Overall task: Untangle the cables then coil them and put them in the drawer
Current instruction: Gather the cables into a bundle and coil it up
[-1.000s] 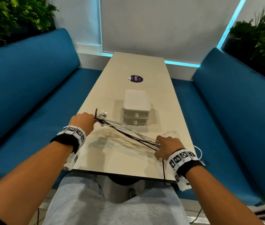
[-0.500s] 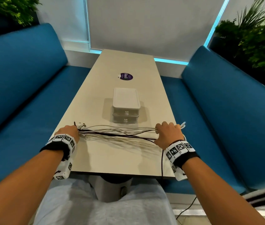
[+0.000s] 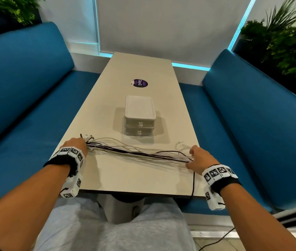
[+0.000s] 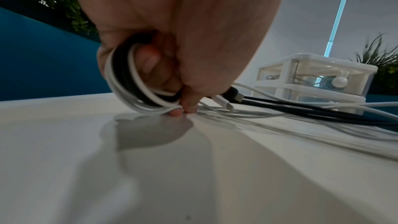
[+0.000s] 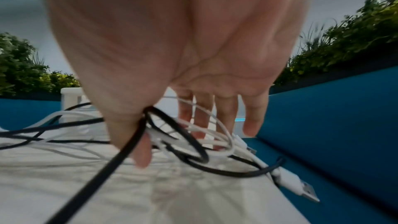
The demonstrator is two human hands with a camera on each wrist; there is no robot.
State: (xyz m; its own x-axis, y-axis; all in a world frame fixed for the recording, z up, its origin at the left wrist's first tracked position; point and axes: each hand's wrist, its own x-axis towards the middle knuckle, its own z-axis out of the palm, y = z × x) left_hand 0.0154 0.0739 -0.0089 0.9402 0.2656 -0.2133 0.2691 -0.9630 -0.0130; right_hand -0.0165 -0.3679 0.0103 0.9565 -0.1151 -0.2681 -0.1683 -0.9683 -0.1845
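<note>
A bundle of white and black cables (image 3: 138,153) lies stretched across the near part of the table (image 3: 125,178). My left hand (image 3: 74,144) grips the bundle's folded left end, with loops of cable (image 4: 129,81) wrapped in its curled fingers (image 4: 150,62). At the right end my right hand (image 3: 197,156) hovers with straight, spread fingers (image 5: 252,117) over loose loops of cable (image 5: 193,151). A white two-drawer unit (image 3: 140,113) stands behind the cables with both drawers closed; it also shows in the left wrist view (image 4: 312,77).
Blue benches (image 3: 26,105) run along both sides of the table. A purple sticker (image 3: 139,83) lies farther back. One black cable (image 3: 193,185) hangs over the front edge near my right wrist. A white USB plug (image 5: 301,188) pokes past the right edge.
My right hand has let go of the cables and spread its fingers, shifting a little to the right. The bundle has sagged onto the table. The left hand keeps its grip.
</note>
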